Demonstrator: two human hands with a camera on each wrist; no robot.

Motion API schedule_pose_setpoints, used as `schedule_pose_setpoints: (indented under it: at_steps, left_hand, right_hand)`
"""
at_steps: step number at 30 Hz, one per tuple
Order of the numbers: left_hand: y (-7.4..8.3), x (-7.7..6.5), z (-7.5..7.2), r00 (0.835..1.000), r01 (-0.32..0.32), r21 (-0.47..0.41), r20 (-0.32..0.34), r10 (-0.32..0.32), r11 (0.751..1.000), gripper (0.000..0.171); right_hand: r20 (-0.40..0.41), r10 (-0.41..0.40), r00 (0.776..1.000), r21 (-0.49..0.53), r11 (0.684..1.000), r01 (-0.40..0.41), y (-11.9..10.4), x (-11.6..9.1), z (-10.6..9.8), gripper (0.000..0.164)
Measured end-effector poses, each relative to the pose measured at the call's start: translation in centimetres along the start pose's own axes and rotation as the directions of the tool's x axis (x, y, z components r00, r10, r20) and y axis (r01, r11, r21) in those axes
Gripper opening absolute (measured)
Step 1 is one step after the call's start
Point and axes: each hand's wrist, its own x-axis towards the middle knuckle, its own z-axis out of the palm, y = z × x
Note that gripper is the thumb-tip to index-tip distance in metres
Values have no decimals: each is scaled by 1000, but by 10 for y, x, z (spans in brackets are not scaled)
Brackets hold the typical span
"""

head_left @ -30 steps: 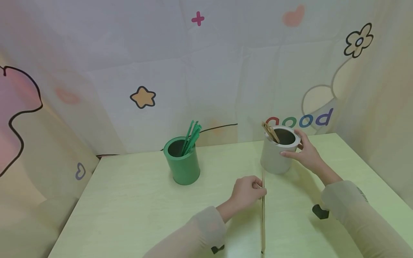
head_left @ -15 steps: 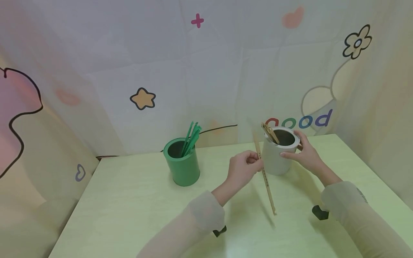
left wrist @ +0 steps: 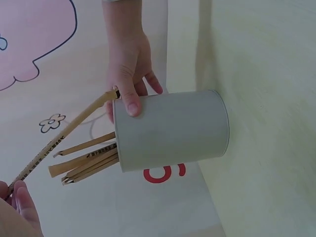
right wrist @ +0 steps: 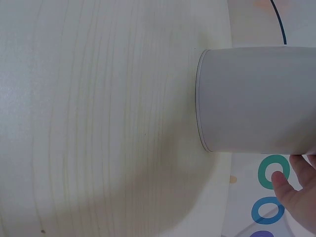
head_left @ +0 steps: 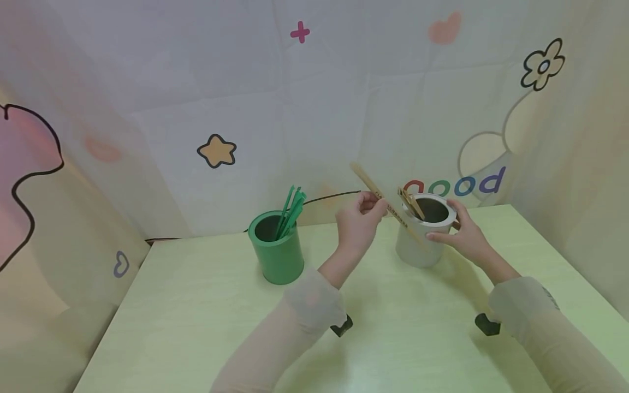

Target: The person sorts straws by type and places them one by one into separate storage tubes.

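A brown paper-wrapped straw [head_left: 366, 178] with dark printing is pinched between the thumb and fingers of my left hand [head_left: 357, 222]. It slants in the air, its lower end overlapping the pale grey cup [head_left: 411, 248] in the head view. From the left wrist camera, that end appears right at the cup's rim, near the right thumb. Several similar brown straws [left wrist: 91, 160] stand in the cup, leaning to one side. My right hand [head_left: 467, 232] grips the cup at its right side, thumb in front and fingers behind the rim. The cup is upright on the table.
Left of the grey cup stands a green cup [head_left: 281, 265] holding several green wrapped straws [head_left: 292, 213]. Behind the light wooden table [head_left: 196, 305] hangs a printed cloth [head_left: 245, 71], close to its back edge.
My left hand has lifted the straw off the table and moved up and slightly left, tilting it so its lower end points toward the cup. The right hand has kept its grip.
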Motion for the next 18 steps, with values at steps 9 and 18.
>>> schedule_pose_setpoints:
  at_steps: [9,18]
  left_hand:
    - [4,12,5,993,-42,-39,-113,37,998,15]
    - [0,21,14,985,-65,24,-160,68,998,15]
  right_hand:
    - [5,3,1000,8,1000,-3,-1,0,-1,99]
    - [3,3,1000,20,1000,-3,0,-1,-1,98]
